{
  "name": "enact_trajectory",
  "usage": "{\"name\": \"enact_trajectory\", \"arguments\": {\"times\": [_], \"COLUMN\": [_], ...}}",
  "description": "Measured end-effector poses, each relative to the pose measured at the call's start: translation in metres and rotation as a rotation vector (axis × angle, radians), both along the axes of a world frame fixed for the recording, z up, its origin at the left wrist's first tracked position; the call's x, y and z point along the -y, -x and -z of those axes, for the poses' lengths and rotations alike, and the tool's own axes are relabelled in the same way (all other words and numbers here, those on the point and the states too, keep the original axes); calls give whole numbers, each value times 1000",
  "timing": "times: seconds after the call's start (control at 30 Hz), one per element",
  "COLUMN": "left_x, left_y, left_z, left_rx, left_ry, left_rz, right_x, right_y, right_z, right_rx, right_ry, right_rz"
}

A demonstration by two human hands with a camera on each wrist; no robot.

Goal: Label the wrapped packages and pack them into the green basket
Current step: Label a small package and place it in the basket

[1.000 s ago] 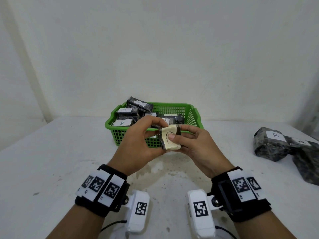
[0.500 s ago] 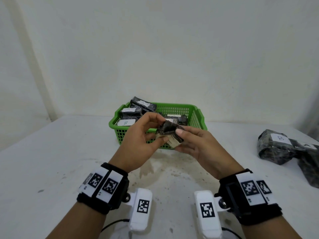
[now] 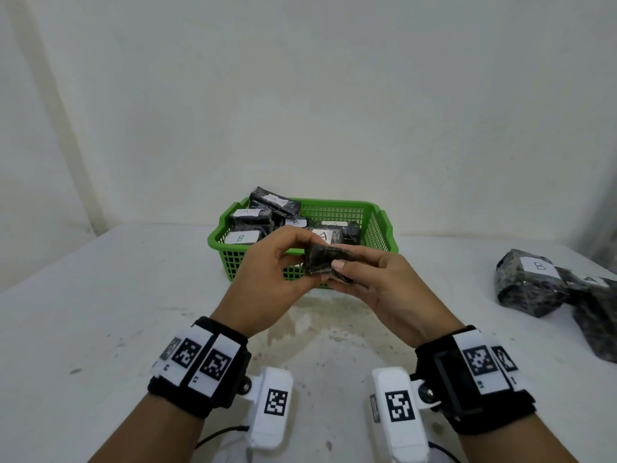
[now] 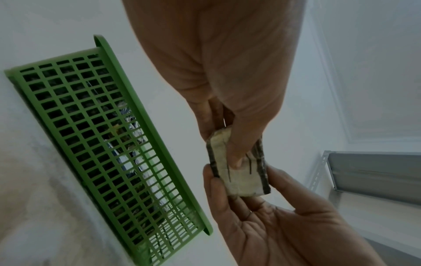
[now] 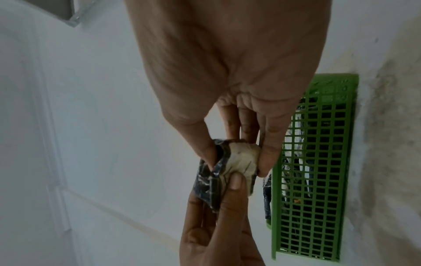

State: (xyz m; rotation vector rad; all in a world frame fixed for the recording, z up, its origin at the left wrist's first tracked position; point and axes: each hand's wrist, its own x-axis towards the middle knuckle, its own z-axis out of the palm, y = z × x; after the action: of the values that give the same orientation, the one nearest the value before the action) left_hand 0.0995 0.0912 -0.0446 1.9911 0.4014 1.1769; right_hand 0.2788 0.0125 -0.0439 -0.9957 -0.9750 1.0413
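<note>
A small package [image 3: 322, 259] in dark marbled wrap is held by both hands just in front of the green basket [image 3: 334, 204]. My left hand [image 3: 293, 259] grips its left end and my right hand [image 3: 347, 265] pinches its right end. The head view shows only dark wrap on top. In the left wrist view the package's pale label [image 4: 241, 178] faces the camera, with my left thumb [image 4: 235, 158] pressed on it. The right wrist view shows the package [image 5: 239, 160] creased between the fingers of both hands. The basket holds several wrapped packages [image 3: 263, 222] labelled A or B.
Two more wrapped packages [image 3: 534, 285], labelled B and A, lie on the white table [image 3: 100, 312] at the right. A wall stands close behind the basket. A grey metal shelf [image 4: 376, 172] shows in the left wrist view.
The package has been turned over: its pale label faced up a second ago, and now dark wrap is on top. Both hands have kept hold of it.
</note>
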Motion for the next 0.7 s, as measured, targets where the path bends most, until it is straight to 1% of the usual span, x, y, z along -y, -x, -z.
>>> {"name": "enact_trajectory", "arguments": {"times": [0.3,0.43,0.57,0.7], "left_x": [2,3,3,1], "left_y": [-1,-2,-1,-2], "left_z": [1,2,2,2], "left_rx": [-21,-32,-49,-17], "left_ry": [69,37,19,32], "left_rz": [47,44,40,12], "right_x": [-1,0,1,4], "right_y": [-3,-1,2,-1], "right_z": [1,1,2,-3], "right_rx": [80,73,72,53], "right_ry": [-7,34,42,101], "right_rz": [51,8,24,-24]}}
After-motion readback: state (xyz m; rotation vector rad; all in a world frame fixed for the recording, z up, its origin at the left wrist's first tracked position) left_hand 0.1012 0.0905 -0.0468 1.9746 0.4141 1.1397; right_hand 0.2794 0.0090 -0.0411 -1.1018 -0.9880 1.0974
